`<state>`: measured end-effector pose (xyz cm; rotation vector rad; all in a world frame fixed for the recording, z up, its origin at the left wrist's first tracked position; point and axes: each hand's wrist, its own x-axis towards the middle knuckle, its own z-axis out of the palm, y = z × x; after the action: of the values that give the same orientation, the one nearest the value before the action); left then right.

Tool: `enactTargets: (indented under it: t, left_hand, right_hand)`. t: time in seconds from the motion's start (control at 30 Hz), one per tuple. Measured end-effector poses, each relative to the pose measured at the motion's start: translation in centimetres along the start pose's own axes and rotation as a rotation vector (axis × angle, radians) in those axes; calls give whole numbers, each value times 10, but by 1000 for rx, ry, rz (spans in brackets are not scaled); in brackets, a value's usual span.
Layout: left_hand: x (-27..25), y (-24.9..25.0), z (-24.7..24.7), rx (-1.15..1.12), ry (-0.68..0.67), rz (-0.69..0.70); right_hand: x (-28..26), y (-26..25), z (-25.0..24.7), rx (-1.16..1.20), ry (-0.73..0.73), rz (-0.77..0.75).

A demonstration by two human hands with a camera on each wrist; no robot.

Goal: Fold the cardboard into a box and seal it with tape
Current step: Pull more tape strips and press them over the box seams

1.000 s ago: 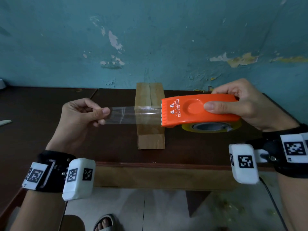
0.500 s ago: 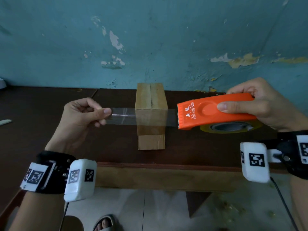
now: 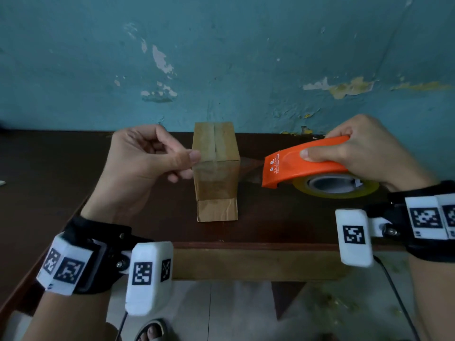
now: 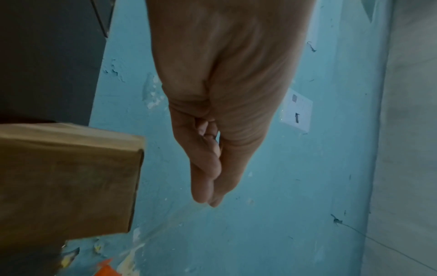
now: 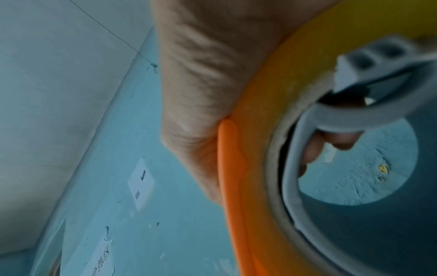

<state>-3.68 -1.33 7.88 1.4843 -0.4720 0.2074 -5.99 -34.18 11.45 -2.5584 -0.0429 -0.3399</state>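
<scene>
A small brown cardboard box (image 3: 215,153) stands on the dark wooden table (image 3: 270,217), its top flaps closed along a centre seam. My left hand (image 3: 147,163) pinches the free end of a clear tape strip (image 3: 216,175) at the box's left edge. The strip stretches across the box's near face toward the orange tape dispenser (image 3: 302,163). My right hand (image 3: 364,151) grips that dispenser, just right of the box, with the yellowish tape roll (image 3: 334,188) under it. In the left wrist view the box (image 4: 68,177) sits left of my pinched fingertips (image 4: 205,196). The dispenser (image 5: 238,186) fills the right wrist view.
A peeling teal wall (image 3: 221,57) rises directly behind the table. The table's front edge (image 3: 246,244) runs just ahead of my wrists, with a tiled floor and a sandalled foot (image 3: 152,331) below. A pale object (image 3: 2,183) lies at the table's far left.
Both hands moved right and toward the box. The tape strip, earlier held in the air in front of the box, now lies against its near face, with my left hand at its left edge.
</scene>
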Motion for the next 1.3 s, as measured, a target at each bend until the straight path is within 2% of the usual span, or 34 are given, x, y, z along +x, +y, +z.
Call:
enactTargets:
  t: [0.17,0.37,0.77,0.9,1.03,1.17,1.3]
  left_hand:
    - [-3,-5,19,19,-78,-41]
    - [-3,-8,23,9,-163,-56]
    - [-6,-14,26,-9,-211,-83]
    - [-7,-17,30,-22,-234,-99]
    - [-8,-5,26,-133,-193,-75]
    - [-3,6,12,-159,-175,-42]
    - [-2,-3,16,-167,-204,-83]
  right_hand:
    - [3,-2,7,15,80,174]
    - [5,-6,11,6,90,279]
    - [5,-14,16,-1,135,390]
    - [6,-20,22,-78,132,406]
    - [4,-17,24,-277,173,438]
    - [5,-7,15,-240,197,478]
    - [10,-7,23,-236,128,486]
